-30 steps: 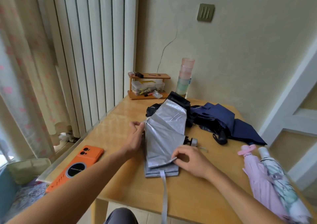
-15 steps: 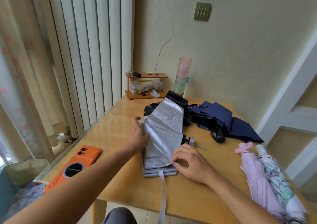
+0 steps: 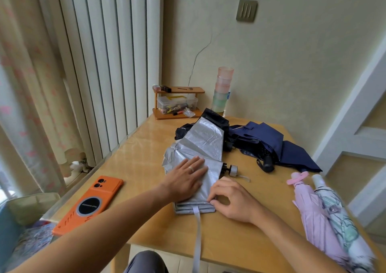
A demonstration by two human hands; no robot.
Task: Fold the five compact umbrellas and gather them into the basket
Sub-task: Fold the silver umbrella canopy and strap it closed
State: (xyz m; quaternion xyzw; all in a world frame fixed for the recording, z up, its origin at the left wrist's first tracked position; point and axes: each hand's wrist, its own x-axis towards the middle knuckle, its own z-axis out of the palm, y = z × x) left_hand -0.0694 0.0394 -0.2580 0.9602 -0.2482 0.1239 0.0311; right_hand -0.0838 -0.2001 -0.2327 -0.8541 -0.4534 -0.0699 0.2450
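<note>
A silver umbrella (image 3: pixel 203 145) lies half-folded in the middle of the wooden table (image 3: pixel 146 220), its strap (image 3: pixel 197 237) hanging over the front edge and its handle (image 3: pixel 232 170) sticking out to the right. My left hand (image 3: pixel 186 178) lies flat on its pleats with straight fingers. My right hand (image 3: pixel 229 197) pinches the lower right corner of the folded fabric. A navy umbrella (image 3: pixel 269 145) lies loose behind. A folded pink umbrella (image 3: pixel 313 216) and a white patterned one (image 3: pixel 342 226) lie side by side at the right. No basket is in view.
An orange phone (image 3: pixel 89 203) lies at the table's left front. A small wooden shelf with a plastic box (image 3: pixel 177 103) and stacked cups (image 3: pixel 222 91) stand at the back by the wall. Black fabric (image 3: pixel 215 118) lies behind the silver umbrella. Curtains hang at the left.
My left hand has moved from the umbrella's left edge onto the top of the pleats and now presses them flat. My right hand keeps its pinch on the corner.
</note>
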